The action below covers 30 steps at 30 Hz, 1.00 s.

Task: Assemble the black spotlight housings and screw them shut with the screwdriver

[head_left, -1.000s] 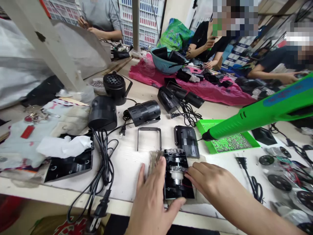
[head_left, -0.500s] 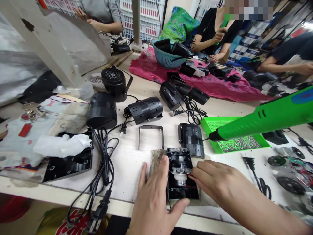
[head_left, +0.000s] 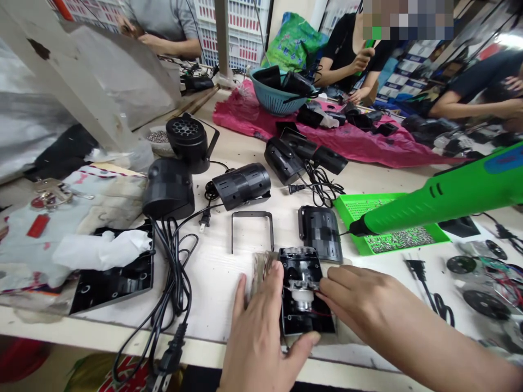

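Note:
A black half housing point(head_left: 292, 269) lies on the table before me, its hollow side up. Inside it sits a small motor assembly point(head_left: 302, 296) with a white round part, a clear piece and a thin red wire. My left hand point(head_left: 261, 332) holds the housing, its long fingers stretched along the left side and the thumb at the near end. From the right, my right hand point(head_left: 359, 294) pinches the motor assembly's right edge; the fingertips are partly hidden. Just behind the housing stands another black shell point(head_left: 322, 234). A U-shaped metal bracket point(head_left: 252, 214) lies behind my left hand.
A green electric screwdriver point(head_left: 441, 193) hangs over a green tray point(head_left: 355, 204) of screws at the right. Several black lamps point(head_left: 243, 186) and coiled cables point(head_left: 174, 277) lie left and behind. Loose motor parts point(head_left: 486, 294) lie far right. Co-workers point(head_left: 347, 65) sit across the table.
The camera view has shifted slightly. Both hands keep nearly the same place on the housing and motor assembly, and the housing is turned very slightly.

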Each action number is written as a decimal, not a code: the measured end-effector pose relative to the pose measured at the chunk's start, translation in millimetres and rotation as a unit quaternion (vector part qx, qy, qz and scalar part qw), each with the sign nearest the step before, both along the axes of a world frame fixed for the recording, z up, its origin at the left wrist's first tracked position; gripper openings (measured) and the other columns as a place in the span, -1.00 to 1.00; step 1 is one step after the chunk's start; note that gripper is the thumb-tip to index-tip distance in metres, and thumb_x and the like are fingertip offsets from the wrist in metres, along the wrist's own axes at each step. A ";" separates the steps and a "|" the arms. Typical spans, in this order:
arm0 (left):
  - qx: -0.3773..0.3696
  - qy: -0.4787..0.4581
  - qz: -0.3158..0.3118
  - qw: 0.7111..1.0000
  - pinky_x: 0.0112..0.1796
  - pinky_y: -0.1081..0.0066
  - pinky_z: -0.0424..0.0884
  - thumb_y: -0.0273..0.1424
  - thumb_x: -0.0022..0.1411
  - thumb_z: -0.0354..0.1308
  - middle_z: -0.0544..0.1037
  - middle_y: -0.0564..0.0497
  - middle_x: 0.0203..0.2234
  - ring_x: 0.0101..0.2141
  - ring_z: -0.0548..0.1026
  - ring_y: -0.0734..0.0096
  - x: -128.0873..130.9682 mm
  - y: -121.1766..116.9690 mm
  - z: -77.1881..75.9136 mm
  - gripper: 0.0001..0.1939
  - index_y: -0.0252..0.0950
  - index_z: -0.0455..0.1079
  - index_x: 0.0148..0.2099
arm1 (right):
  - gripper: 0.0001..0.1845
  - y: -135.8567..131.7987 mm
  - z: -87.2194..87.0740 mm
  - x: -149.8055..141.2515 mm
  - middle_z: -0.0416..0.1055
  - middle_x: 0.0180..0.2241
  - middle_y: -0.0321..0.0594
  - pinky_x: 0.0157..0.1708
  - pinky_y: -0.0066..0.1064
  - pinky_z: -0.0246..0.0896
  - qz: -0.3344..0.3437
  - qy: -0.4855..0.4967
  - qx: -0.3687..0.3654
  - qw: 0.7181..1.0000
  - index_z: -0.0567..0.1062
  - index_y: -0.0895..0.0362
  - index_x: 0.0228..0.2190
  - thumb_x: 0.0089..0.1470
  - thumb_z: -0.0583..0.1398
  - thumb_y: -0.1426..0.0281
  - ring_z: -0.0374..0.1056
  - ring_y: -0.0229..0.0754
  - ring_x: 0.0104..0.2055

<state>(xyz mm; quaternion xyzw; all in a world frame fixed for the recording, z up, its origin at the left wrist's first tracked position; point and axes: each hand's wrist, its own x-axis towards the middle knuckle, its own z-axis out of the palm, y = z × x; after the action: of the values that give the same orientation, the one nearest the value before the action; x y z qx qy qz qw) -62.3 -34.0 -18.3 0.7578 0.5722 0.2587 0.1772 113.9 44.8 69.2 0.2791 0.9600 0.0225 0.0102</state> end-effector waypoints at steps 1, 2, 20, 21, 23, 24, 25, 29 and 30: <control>-0.001 -0.001 0.000 1.000 0.18 -0.18 0.11 -0.25 0.22 0.10 0.16 -0.25 0.26 0.20 0.25 0.09 0.0 0.1 0.1 -0.08 -0.39 -0.43 0.37 | -0.78 0.6 4.8 0.3 0.29 -0.55 -0.28 -0.56 -0.33 0.01 0.001 0.011 0.003 1.000 0.28 0.06 -0.48 0.08 0.05 0.62 0.25 -0.15 -0.57; -0.002 -0.004 0.001 1.000 0.17 -0.18 0.11 -0.25 0.22 0.10 0.16 -0.25 0.25 0.20 0.25 0.08 0.1 0.0 0.3 -0.08 -0.40 -0.43 0.37 | -0.75 1.2 9.3 0.4 0.28 -0.56 -0.28 -0.58 -0.34 -0.01 0.002 0.019 0.007 1.000 0.28 0.06 -0.49 0.10 0.02 0.63 0.24 -0.17 -0.58; 0.005 -0.020 0.009 1.000 0.18 -0.18 0.10 -0.26 0.20 0.12 0.18 -0.25 0.25 0.19 0.26 0.05 1.0 -1.5 -0.3 -0.05 -0.35 -0.46 0.38 | -0.79 -1.5 -1.1 3.2 0.27 -0.52 -0.29 -0.52 -0.32 -0.03 -0.004 0.005 -0.003 1.000 0.27 0.06 -0.45 0.09 0.06 0.61 0.24 -0.13 -0.54; 0.006 -0.018 0.009 1.000 0.18 -0.18 0.10 -0.26 0.21 0.12 0.17 -0.25 0.25 0.19 0.26 0.06 1.2 -1.5 -0.5 -0.06 -0.36 -0.45 0.38 | -0.79 -1.6 -1.0 3.2 0.26 -0.52 -0.30 -0.53 -0.32 -0.04 -0.005 0.005 -0.004 1.000 0.26 0.06 -0.45 0.08 0.08 0.61 0.23 -0.13 -0.55; 0.007 -0.012 0.008 1.000 0.18 -0.19 0.11 -0.25 0.22 0.11 0.17 -0.25 0.26 0.20 0.25 0.07 1.4 -1.4 -0.6 -0.07 -0.38 -0.44 0.37 | -0.79 -1.9 -2.4 3.2 0.26 -0.52 -0.30 -0.52 -0.32 -0.03 -0.006 0.002 -0.004 1.000 0.26 0.06 -0.45 0.06 0.11 0.61 0.24 -0.13 -0.54; 0.007 -0.010 0.007 1.000 0.18 -0.19 0.11 -0.25 0.22 0.10 0.17 -0.25 0.26 0.20 0.25 0.08 1.4 -1.2 -0.6 -0.08 -0.39 -0.43 0.37 | -0.79 -2.2 -3.7 3.1 0.27 -0.51 -0.30 -0.52 -0.32 -0.02 -0.007 0.000 -0.003 1.000 0.26 0.06 -0.45 0.05 0.12 0.61 0.24 -0.12 -0.53; 0.006 -0.009 0.007 1.000 0.17 -0.19 0.11 -0.25 0.22 0.10 0.17 -0.26 0.26 0.20 0.25 0.08 1.4 -1.0 -0.5 -0.08 -0.40 -0.43 0.37 | -0.79 -2.5 -5.2 3.0 0.28 -0.51 -0.30 -0.50 -0.31 -0.01 -0.007 -0.002 -0.002 1.000 0.26 0.06 -0.45 0.04 0.13 0.60 0.25 -0.11 -0.52; 0.003 -0.009 0.007 1.000 0.18 -0.17 0.11 -0.25 0.21 0.10 0.18 -0.25 0.25 0.20 0.25 0.09 1.1 -0.4 0.1 -0.08 -0.39 -0.42 0.37 | -0.78 -4.8 -9.9 1.7 0.29 -0.51 -0.30 -0.50 -0.32 -0.01 -0.016 -0.007 0.009 1.000 0.27 0.05 -0.45 -0.01 0.15 0.62 0.24 -0.12 -0.52; 0.001 -0.009 0.007 1.000 0.18 -0.17 0.10 -0.26 0.21 0.10 0.18 -0.25 0.25 0.20 0.25 0.10 1.1 -0.4 0.1 -0.08 -0.39 -0.42 0.37 | -0.77 -5.4 -10.4 1.2 0.28 -0.51 -0.30 -0.50 -0.32 -0.01 -0.020 -0.009 0.013 1.000 0.27 0.05 -0.44 -0.03 0.16 0.62 0.24 -0.12 -0.52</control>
<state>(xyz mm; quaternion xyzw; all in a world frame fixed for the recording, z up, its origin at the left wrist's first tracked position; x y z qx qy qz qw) -61.2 -34.4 -18.2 0.7517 0.5756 0.2671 0.1799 115.1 39.4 58.8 0.2977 0.9538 0.0369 0.0159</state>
